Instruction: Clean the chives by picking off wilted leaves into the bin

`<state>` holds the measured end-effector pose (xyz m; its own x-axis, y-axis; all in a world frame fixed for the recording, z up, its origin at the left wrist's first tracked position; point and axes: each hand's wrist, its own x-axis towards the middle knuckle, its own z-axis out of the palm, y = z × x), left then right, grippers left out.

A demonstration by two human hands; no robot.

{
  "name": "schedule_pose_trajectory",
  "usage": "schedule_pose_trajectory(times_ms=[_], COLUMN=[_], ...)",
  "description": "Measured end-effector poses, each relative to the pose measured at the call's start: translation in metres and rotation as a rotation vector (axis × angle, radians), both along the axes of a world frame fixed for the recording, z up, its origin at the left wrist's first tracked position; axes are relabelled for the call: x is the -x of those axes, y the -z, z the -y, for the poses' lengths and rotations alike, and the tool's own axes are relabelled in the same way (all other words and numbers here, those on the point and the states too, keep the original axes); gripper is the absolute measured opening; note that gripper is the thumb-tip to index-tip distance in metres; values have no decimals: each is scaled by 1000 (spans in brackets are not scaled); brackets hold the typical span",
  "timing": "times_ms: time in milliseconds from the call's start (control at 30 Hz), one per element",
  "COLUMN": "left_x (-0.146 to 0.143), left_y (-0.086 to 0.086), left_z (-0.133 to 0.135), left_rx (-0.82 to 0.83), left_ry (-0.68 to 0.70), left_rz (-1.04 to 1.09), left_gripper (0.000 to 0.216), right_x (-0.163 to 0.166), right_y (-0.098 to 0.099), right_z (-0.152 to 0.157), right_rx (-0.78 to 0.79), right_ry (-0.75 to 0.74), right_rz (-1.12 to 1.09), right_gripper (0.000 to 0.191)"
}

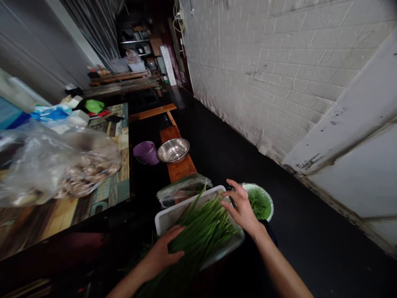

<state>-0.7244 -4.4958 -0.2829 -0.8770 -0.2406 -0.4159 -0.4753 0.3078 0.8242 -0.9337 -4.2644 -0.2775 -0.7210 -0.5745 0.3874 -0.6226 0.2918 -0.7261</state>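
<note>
A white plastic tub (161, 220) holds a heap of long green garlic chives (204, 225), whose leaves spill over its near side. My left hand (163, 252) rests at the left edge of the heap, thumb apart from the fingers, not closed around the leaves. Over the tub's right end is my right hand (243, 209), fingers spread near the pale stem ends and nothing seen in its grasp. Just beyond that hand stands a round, light-coloured bucket (270, 200) with cut greens (258, 203) inside, partly hidden by my wrist.
A plastic bag of greens (186, 188) lies behind the tub on a wooden bench (182, 167). Farther along are a steel bowl (173, 150) and a purple bucket (145, 153). A plank table (122, 182) at left carries a large clear bag (77, 165). A brick wall (279, 74) runs along the right.
</note>
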Motion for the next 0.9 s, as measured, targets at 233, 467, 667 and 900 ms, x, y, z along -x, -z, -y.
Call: schedule_pose_trajectory(times_ms=[233, 467, 667, 900], left_x=[-6, -6, -2, 1], left_y=[11, 8, 1, 7], left_z=[-2, -5, -7, -4], left_rx=[81, 142, 138, 176], left_ry=[-3, 48, 105, 136], left_rz=[-26, -21, -45, -44], left_gripper=[61, 60, 66, 69], right_x=[-17, -21, -23, -18], right_y=[37, 44, 39, 48], right_z=[25, 24, 27, 30], right_rx=[-206, -233, 46, 263], right_ry=[86, -41, -28, 152], right_rz=[-65, 181, 366, 594], right_gripper=[47, 32, 4, 12])
